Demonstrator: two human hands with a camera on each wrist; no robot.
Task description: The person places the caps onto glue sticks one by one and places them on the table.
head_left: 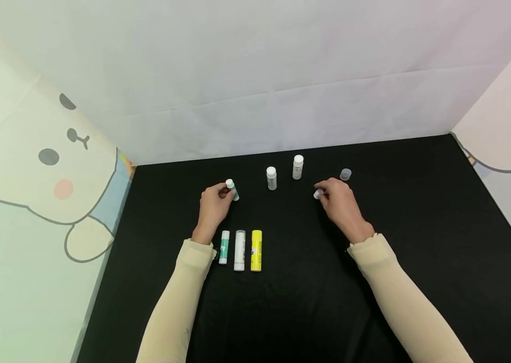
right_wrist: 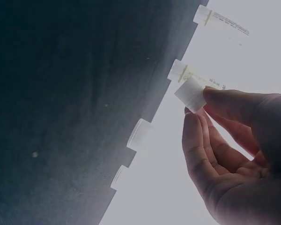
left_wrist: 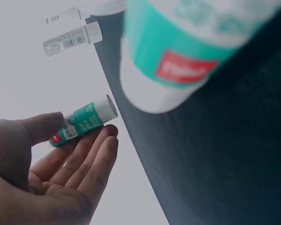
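In the head view my left hand (head_left: 213,206) pinches a green-and-white glue stick (head_left: 233,190), tilted with its white cap end up. The left wrist view shows the glue stick (left_wrist: 82,119) between thumb and fingertips. My right hand (head_left: 340,204) pinches a small white cap (head_left: 317,194), seen closer as a white cap (right_wrist: 191,95) in the right wrist view. Between the hands and farther back stand two clear tubes with white tops, a nearer tube (head_left: 271,179) and a farther tube (head_left: 298,167). A translucent cap (head_left: 345,174) sits just beyond my right hand.
Nearer me, to the right of my left forearm, are a second green glue stick (head_left: 224,247), a white tube (head_left: 239,250) and a yellow tube (head_left: 256,250), side by side. Black cloth covers the table (head_left: 310,302). A white curtain (head_left: 255,121) hangs behind its far edge.
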